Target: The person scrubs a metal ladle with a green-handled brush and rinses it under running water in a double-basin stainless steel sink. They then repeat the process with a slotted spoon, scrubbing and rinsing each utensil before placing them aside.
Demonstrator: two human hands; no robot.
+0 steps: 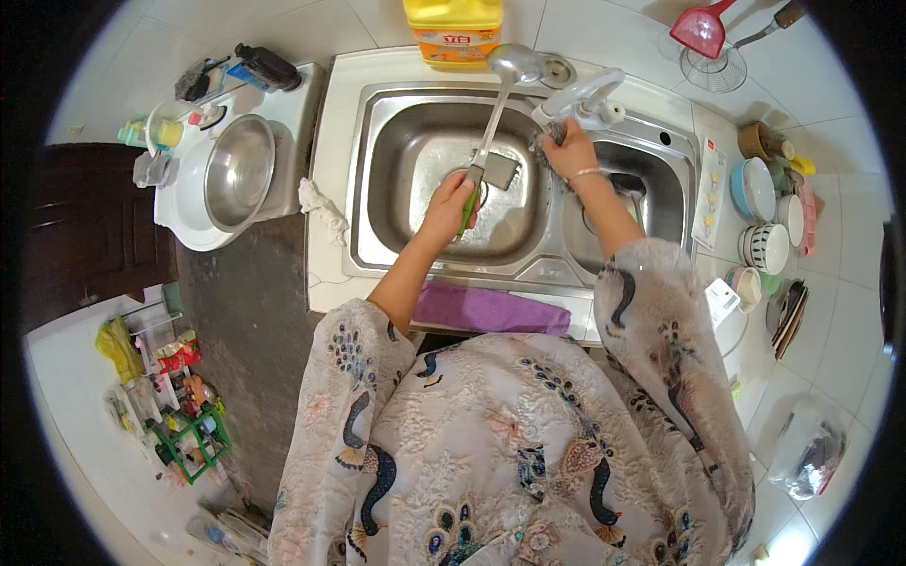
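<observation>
So, our left hand (451,209) is gripping a ladle (491,130) by its green handle (465,224), left of the faucet (585,99) and closer to us. Its long axis slants away from us, bowl (516,63) just left of the faucet. Our right hand (571,151), on the faucet's near side, is closed on a grey scrubber (544,149), nearer that bowl. Yellow jug (455,28) sits farther back, left of the faucet.
</observation>
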